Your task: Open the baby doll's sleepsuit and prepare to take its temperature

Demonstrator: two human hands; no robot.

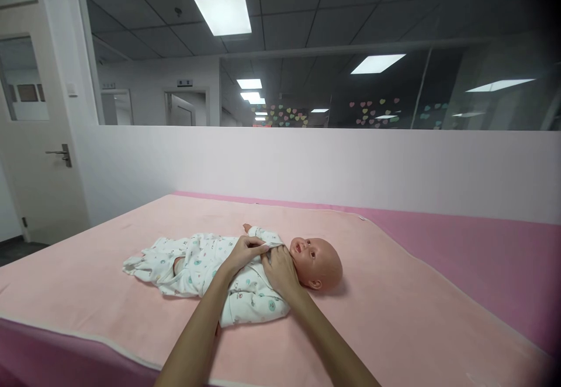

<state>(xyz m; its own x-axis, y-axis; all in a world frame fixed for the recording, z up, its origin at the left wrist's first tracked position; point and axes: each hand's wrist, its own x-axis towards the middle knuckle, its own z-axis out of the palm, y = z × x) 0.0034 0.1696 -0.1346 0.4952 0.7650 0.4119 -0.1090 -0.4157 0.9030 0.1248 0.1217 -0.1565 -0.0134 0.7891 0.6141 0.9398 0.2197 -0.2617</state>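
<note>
A baby doll (322, 263) lies on its back on a peach mat (407, 317), with its head to the right. It wears a white suit (197, 261) with little green and brown pictures, too tiny to make out. The left hand (246, 254) pinches the suit at the chest with thumb and finger. The right hand (280, 270) bends its fingers on the cloth just below the chin, touching the left; I can't tell if it pinches. A small white tag (362, 218) sits at the mat's far edge. Behind the big window (280, 71), a dark door sign (184, 83) has marks too small to read. Paper hearts (287, 117) dot the glass.
</note>
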